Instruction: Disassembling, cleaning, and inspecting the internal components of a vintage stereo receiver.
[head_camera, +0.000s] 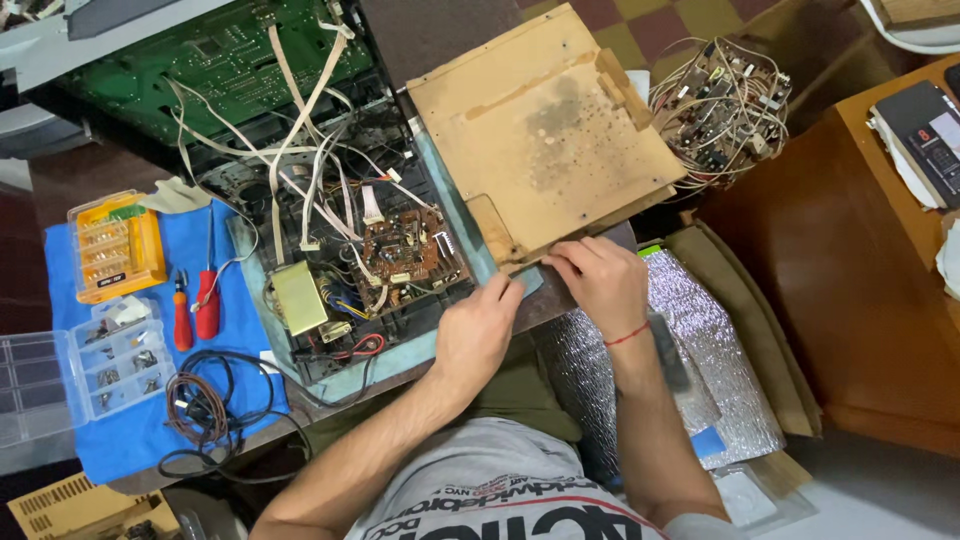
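1. The left hand (476, 330) rests with fingers curled on the front corner of the opened device chassis (350, 250), gripping its pale blue edge.
2. The right hand (600, 280) lies just beside it, fingers bent, pinching the lower edge of the tan fibreboard panel (545, 130) tilted over the chassis' right side.
3. White ribbon cables (300, 130) cross the green circuit board (215, 60).
4. Two red screwdrivers (195, 310), a yellow bit case (115, 245) and a clear parts box (75, 370) lie on the blue cloth (140, 440).
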